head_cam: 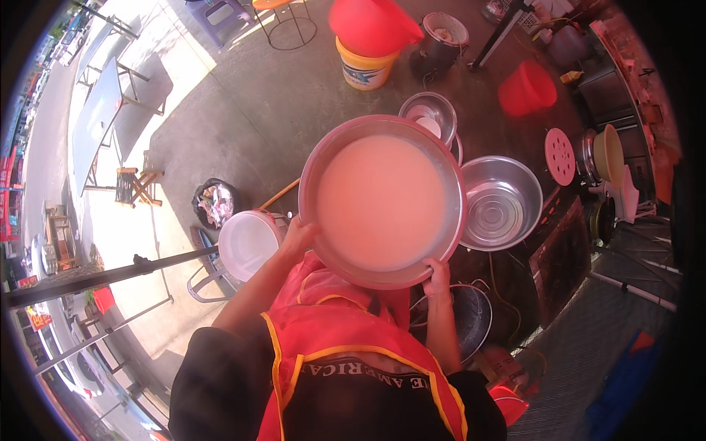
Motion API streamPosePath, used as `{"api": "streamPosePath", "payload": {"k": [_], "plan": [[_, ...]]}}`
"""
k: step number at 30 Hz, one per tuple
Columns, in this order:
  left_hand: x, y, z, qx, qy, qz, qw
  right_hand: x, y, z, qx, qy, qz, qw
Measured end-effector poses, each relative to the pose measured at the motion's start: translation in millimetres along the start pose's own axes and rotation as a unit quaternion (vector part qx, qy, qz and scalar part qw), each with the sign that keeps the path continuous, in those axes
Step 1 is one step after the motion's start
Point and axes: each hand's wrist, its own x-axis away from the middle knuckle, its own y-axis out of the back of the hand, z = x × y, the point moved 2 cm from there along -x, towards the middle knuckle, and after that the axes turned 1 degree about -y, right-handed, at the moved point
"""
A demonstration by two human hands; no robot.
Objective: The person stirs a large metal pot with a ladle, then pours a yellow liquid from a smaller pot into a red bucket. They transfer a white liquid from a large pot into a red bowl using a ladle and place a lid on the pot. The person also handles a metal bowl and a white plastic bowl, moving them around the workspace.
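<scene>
A large round metal basin (457, 220) is held up in front of my red apron, with a pale, milky liquid (383, 204) in it. My left hand (300, 236) grips its rim at the lower left. At the lower right my right hand (437, 277) has its fingers over the rim. Below and behind the basin, to the right, stands a wide shiny metal basin (493, 212). A smaller metal bowl (441, 105) with something white in it shows past the far rim. The undersides of both hands' grips are hidden.
A white plastic bucket (248, 245) and a black-lined waste bin (215, 204) stand at the left. A yellow bucket (367, 69) with a red basin (372, 25) on top is ahead. A red bucket (527, 91) stands right of it, and a dark pot (474, 322) sits near my right arm.
</scene>
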Motion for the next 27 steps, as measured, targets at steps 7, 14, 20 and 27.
{"api": "streamPosePath", "payload": {"k": [7, 14, 20, 27], "plan": [[6.7, 59.8, 80.8, -0.029, 0.109, -0.025, 0.993, 41.7, 33.6, -113.0, -0.02, -0.069, -0.089, 0.993], [-4.9, 70.1, 201.9, 0.044, 0.254, -0.005, 0.966, 46.1, 50.5, -137.6, 0.029, -0.1, -0.155, 0.982], [-34.1, 61.7, 277.5, 0.064, 0.319, -0.012, 0.946, 10.8, 76.3, -135.1, 0.122, -0.157, -0.187, 0.962], [-60.2, 45.5, 308.5, 0.12, 0.335, 0.033, 0.934, -34.4, 91.5, -121.6, 0.177, -0.203, -0.197, 0.943]]}}
